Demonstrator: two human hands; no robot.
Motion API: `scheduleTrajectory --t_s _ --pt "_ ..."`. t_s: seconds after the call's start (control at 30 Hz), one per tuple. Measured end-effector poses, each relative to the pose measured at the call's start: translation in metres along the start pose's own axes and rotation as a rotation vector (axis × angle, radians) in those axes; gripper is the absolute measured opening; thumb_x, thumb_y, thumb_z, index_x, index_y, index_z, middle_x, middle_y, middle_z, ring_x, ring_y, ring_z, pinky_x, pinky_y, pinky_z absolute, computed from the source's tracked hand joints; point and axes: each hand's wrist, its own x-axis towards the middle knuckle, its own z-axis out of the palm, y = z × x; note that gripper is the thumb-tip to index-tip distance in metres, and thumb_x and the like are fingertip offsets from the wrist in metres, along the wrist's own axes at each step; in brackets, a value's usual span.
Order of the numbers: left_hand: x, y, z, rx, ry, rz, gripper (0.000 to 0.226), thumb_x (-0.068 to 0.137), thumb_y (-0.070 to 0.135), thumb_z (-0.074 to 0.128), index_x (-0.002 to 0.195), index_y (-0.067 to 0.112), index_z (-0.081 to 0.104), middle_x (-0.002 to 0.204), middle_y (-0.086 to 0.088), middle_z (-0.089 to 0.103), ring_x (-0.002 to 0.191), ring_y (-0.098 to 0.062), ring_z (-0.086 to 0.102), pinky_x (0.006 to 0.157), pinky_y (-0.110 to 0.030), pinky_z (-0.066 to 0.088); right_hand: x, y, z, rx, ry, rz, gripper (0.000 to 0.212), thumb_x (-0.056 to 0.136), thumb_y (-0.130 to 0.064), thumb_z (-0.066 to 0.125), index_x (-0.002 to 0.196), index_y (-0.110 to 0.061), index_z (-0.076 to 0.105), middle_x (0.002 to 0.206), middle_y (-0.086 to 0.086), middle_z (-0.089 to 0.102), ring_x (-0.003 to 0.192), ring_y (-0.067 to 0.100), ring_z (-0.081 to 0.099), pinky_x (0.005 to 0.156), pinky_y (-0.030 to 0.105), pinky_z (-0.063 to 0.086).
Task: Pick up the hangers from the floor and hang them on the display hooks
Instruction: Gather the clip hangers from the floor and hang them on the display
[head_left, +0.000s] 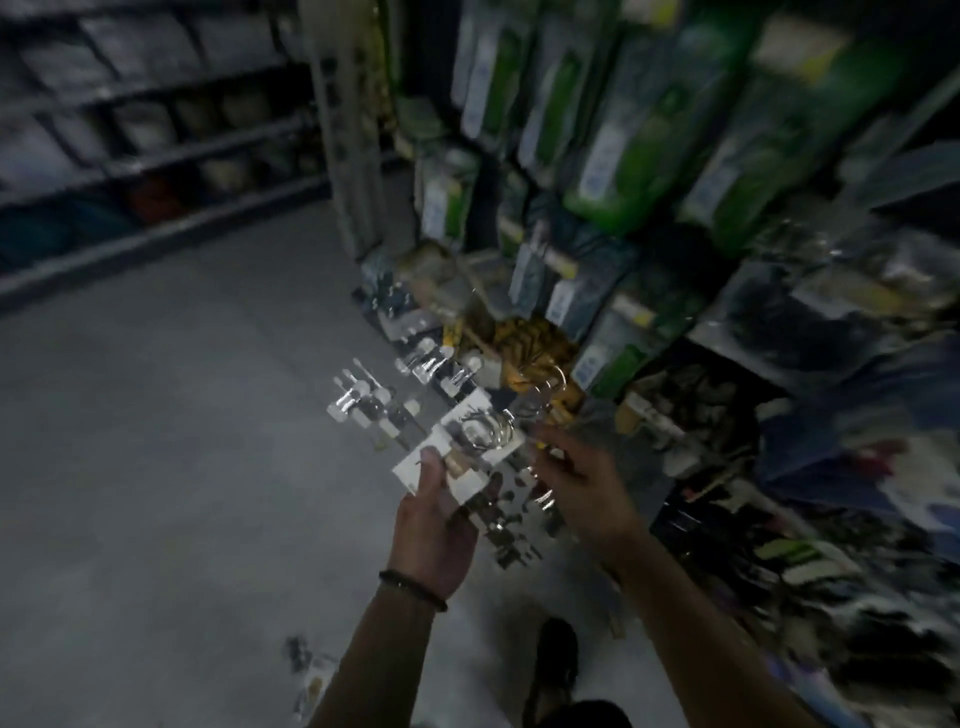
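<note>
My left hand (434, 525) holds a bunch of clear clip hangers with white card tags (457, 441) from below, thumb on top of the cards. Their shiny clip ends (363, 402) fan out to the upper left. My right hand (576, 478) is just to the right, fingers at the metal hook loops (524, 415) of the bunch; blur hides whether it pinches them. More hangers (511, 535) lie on the grey floor under my hands. The display rack (597, 218) with hanging packets rises to the right.
Packaged goods in green and white wrappers (623, 145) hang tightly on the rack ahead and right. A yellow striped item (530, 348) sits behind the hangers. Dark shelving (130, 156) runs along the left. My shoe (556, 660) stands on the floor below. Small items (306, 670) lie at bottom left.
</note>
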Motion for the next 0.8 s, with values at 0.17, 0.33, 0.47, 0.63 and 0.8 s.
scheduleTrajectory --t_s 0.17,0.33,0.47,0.63,0.8 --pt "-0.027 -0.028 0.072 0.271 -0.091 0.069 0.055 0.092 0.059 0.051 0.116 0.02 0.082 0.12 -0.016 0.076 0.093 -0.034 0.077 0.071 -0.048 0.065 -0.033 -0.025 -0.06 0.048 0.155 -0.013 0.037 0.1 -0.02 0.065 0.114 -0.053 0.075 0.086 -0.01 0.07 0.071 0.011 0.062 0.066 0.037 0.054" --pt "-0.011 -0.045 0.114 0.273 -0.135 -0.04 0.063 0.091 0.06 0.052 0.131 0.016 0.073 0.133 -0.024 0.068 0.078 -0.033 0.075 0.059 -0.04 0.061 -0.044 -0.033 -0.133 0.0 0.307 -0.047 0.019 0.091 -0.043 0.073 0.107 -0.05 0.079 0.079 0.003 0.077 0.063 0.012 0.068 0.064 0.052 0.059" --pt "0.021 -0.055 0.149 0.203 -0.234 -0.076 0.059 0.082 0.06 0.076 0.126 0.021 0.077 0.133 -0.017 0.071 0.1 -0.038 0.075 0.069 -0.045 0.063 -0.035 -0.031 -0.208 -0.152 0.45 -0.066 0.02 0.099 -0.029 0.071 0.115 -0.036 0.08 0.075 -0.022 0.073 0.068 -0.001 0.071 0.065 0.028 0.057" --pt "0.066 -0.067 0.224 0.058 -0.263 -0.011 0.06 0.073 0.055 0.083 0.117 0.014 0.077 0.108 -0.01 0.077 0.096 -0.032 0.077 0.081 -0.037 0.062 -0.021 -0.015 -0.303 -0.502 0.404 -0.03 0.025 0.103 -0.041 0.062 0.123 -0.047 0.074 0.103 -0.025 0.076 0.073 -0.013 0.064 0.054 0.009 0.043" --pt "0.111 -0.078 0.298 -0.166 -0.254 -0.093 0.071 0.084 0.05 0.076 0.136 0.004 0.066 0.14 -0.015 0.065 0.13 -0.033 0.063 0.083 -0.041 0.062 -0.006 0.014 -0.358 -0.639 0.346 -0.008 0.023 0.103 -0.043 0.062 0.12 -0.053 0.074 0.109 -0.023 0.077 0.067 -0.017 0.061 0.051 0.01 0.044"
